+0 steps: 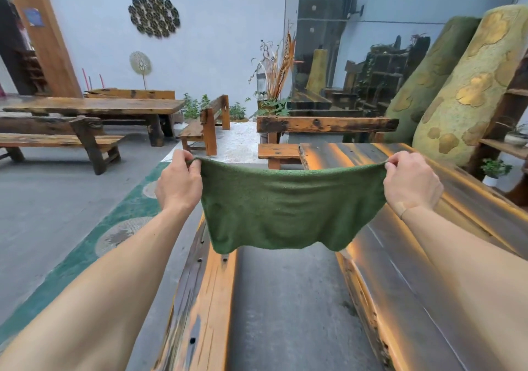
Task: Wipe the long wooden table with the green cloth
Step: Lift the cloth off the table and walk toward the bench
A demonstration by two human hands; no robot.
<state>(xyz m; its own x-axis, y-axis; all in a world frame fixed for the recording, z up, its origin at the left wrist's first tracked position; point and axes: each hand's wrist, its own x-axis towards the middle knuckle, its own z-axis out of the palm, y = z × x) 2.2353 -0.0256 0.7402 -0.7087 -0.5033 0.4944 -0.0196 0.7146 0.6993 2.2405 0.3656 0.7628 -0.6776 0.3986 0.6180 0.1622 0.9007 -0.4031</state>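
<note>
Arms outstretched, left hand (178, 180) and right hand (411, 180) pinch green cloth (285, 210) corners, spread taut.

The green cloth (288, 210) hides part of the tabletop (428, 270) between the hands; the tabletop's near end is cut off below.
</note>
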